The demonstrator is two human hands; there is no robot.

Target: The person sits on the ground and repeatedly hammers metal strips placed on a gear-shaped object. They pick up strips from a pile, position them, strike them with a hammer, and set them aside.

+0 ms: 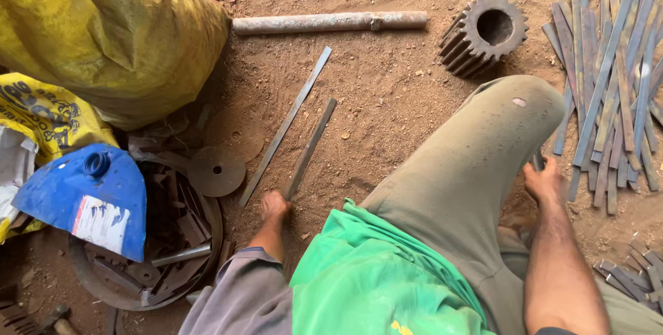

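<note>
My left hand [273, 207] rests low on the dirt floor, fingers closed at the near end of a short flat metal strip [311, 148]. A longer flat strip [286, 124] lies just left of it, slanting up to the right. My right hand [543, 179] reaches past my bent knee in olive trousers [476, 162] and grips a flat metal strip [538, 161] at the edge of a pile of similar strips [611, 86]. Most of that gripped strip is hidden behind my leg.
A toothed steel gear [483, 34] and a rusty pipe [330, 22] lie on the dirt ahead. Yellow sacks [117, 31] bulk at the left. A round pan of scrap metal [148, 252] with a blue plastic piece [90, 193] sits lower left, next to a metal disc [217, 170].
</note>
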